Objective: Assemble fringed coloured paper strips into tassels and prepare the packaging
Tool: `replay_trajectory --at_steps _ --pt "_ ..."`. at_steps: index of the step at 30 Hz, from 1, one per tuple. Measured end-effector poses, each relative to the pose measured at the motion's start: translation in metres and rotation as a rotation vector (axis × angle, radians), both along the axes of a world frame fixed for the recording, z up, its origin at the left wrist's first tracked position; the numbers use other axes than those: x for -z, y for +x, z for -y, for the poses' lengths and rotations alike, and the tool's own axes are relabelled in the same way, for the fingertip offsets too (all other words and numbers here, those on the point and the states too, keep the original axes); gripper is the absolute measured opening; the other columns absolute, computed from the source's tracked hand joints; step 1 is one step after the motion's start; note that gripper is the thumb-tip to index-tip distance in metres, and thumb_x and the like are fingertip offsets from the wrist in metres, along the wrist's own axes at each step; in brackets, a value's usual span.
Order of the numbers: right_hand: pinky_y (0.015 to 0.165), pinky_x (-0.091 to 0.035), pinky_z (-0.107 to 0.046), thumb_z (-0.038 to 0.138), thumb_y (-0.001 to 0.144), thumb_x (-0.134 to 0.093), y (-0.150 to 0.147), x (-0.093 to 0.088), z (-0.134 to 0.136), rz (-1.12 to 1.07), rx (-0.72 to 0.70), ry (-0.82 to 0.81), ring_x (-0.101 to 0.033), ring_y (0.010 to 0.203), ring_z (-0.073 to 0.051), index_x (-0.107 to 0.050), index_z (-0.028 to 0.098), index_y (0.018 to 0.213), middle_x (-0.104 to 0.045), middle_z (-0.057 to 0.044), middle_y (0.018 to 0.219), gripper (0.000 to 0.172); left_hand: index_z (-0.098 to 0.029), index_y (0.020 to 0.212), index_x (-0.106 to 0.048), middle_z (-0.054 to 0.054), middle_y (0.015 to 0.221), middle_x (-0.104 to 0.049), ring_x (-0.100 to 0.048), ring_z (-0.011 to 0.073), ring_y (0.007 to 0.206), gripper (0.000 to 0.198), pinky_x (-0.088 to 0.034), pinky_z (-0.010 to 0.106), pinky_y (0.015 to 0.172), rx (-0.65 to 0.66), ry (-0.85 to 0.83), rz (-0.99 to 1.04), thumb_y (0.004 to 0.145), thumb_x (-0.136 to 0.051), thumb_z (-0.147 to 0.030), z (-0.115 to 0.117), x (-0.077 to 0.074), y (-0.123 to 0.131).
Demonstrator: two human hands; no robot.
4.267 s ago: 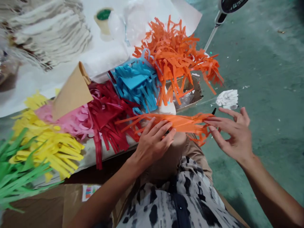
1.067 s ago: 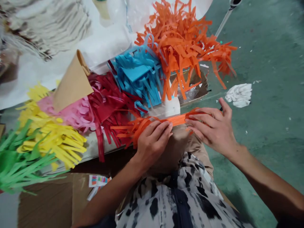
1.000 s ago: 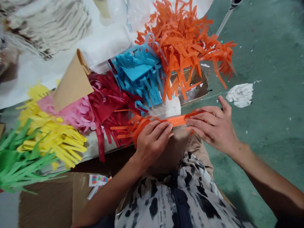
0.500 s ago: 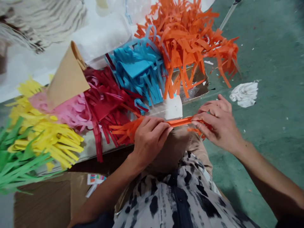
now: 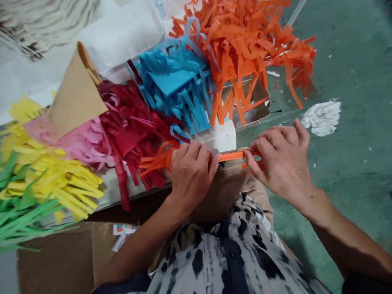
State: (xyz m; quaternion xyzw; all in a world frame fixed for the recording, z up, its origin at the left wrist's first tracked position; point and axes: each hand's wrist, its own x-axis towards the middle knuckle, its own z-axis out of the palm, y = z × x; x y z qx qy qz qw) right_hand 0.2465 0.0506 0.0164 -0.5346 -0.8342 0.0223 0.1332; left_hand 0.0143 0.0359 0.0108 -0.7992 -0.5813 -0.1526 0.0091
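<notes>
Head view, orange strip (image 5: 232, 155), pinched between left hand (image 5: 191, 175), right hand (image 5: 277, 157)

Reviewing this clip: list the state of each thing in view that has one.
left hand, closed around one end of the orange paper strip
right hand, pinching the strip's other end
orange paper strip, fringed, stretched between the hands, fringe curling at the left end
blue paper fringe, bunched and tangled
red paper fringe, bunched, strands hanging
kraft paper cone, tilted, tip up
white paper, crumpled on the floor
</notes>
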Motion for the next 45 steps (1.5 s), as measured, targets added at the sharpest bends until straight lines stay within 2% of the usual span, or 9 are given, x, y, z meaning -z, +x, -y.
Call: replay_trajectory --at_steps 4,7,9,13,18,24,29,35,45 --pt "0.123 -0.027 -0.069 0.035 0.101 -0.062 0.001 0.009 0.006 -0.060 0.040 0.159 -0.060 0.121 -0.034 -0.069 0.028 0.110 -0.071 -0.007 0.110 0.013 -0.023 0.103 -0.069 0.006 0.107 -0.076 -0.062 0.0253 0.104 0.005 -0.040 0.043 0.091 0.093 0.146 0.105 0.100 -0.066 -0.025 0.000 0.003 0.005" --pt "0.128 -0.024 -0.063 0.025 0.100 -0.067 0.003 0.019 0.014 -0.128 -0.093 0.341 -0.067 0.118 -0.026 -0.069 0.035 0.124 -0.077 0.003 0.115 0.026 -0.027 0.109 -0.071 -0.002 0.107 -0.080 -0.065 0.0212 0.105 0.014 -0.039 0.043 0.099 0.274 0.244 0.135 0.101 -0.065 -0.017 0.000 0.004 0.010" --pt "0.130 -0.020 -0.059 0.018 0.100 -0.067 0.005 0.024 0.019 -0.132 -0.190 0.343 -0.069 0.118 -0.023 -0.068 0.040 0.129 -0.079 0.007 0.117 0.037 -0.025 0.110 -0.071 -0.003 0.105 -0.081 -0.067 0.0206 0.101 0.014 -0.040 0.044 0.099 0.315 0.249 0.110 0.101 -0.065 -0.016 0.002 0.004 0.008" --pt "0.128 -0.023 -0.061 0.019 0.099 -0.069 0.013 0.024 0.022 -0.131 -0.191 0.345 -0.070 0.119 -0.027 -0.069 0.037 0.133 -0.081 0.005 0.118 0.038 -0.024 0.117 -0.072 -0.004 0.113 -0.083 -0.071 0.0206 0.105 0.022 -0.041 0.047 0.106 0.328 0.221 0.058 0.100 -0.064 -0.011 0.012 0.001 -0.013" --pt "0.127 -0.016 -0.068 0.021 0.097 -0.067 0.016 0.022 0.021 -0.157 -0.211 0.316 -0.068 0.120 -0.032 -0.071 0.036 0.131 -0.081 0.003 0.117 0.037 -0.029 0.112 -0.076 -0.002 0.110 -0.083 -0.069 0.0258 0.114 0.030 -0.032 0.058 0.123 0.185 0.247 0.092 0.092 -0.067 -0.009 0.023 -0.011 -0.029" --pt "0.128 -0.015 -0.067 0.028 0.095 -0.073 0.014 0.028 0.017 -0.142 -0.221 0.333 -0.067 0.119 -0.029 -0.069 0.039 0.133 -0.080 0.003 0.110 0.040 -0.019 0.115 -0.076 0.005 0.111 -0.082 -0.069 0.0244 0.104 0.021 -0.054 0.039 0.094 0.303 0.174 0.162 0.095 -0.070 -0.015 0.016 -0.005 0.002" --pt "0.128 -0.018 -0.068 0.028 0.095 -0.076 0.023 0.026 0.006 -0.296 -0.239 0.210 -0.064 0.121 -0.029 -0.076 0.038 0.119 -0.078 0.002 0.104 0.026 -0.019 0.102 -0.075 0.005 0.105 -0.081 -0.068 0.0214 0.098 0.008 -0.054 0.036 0.089 0.303 0.090 0.256 0.096 -0.072 -0.017 0.009 0.006 0.005" --pt "0.127 -0.021 -0.067 0.034 0.098 -0.072 0.034 0.017 -0.016 -0.398 -0.318 -0.012 -0.064 0.123 -0.028 -0.080 0.038 0.103 -0.078 0.003 0.102 0.010 -0.020 0.093 -0.074 0.003 0.096 -0.077 -0.063 0.0182 0.090 0.004 -0.052 0.034 0.083 0.265 -0.087 0.434 0.097 -0.072 -0.020 -0.001 0.000 -0.007" --pt "0.130 -0.021 -0.063 0.033 0.103 -0.063 0.028 0.015 -0.021 -0.260 -0.347 0.044 -0.067 0.116 -0.025 -0.076 0.031 0.104 -0.077 0.000 0.098 0.012 -0.019 0.098 -0.068 0.007 0.099 -0.075 -0.062 0.0217 0.091 0.004 -0.052 0.038 0.085 0.282 -0.024 0.315 0.100 -0.067 -0.022 -0.002 0.002 -0.002"
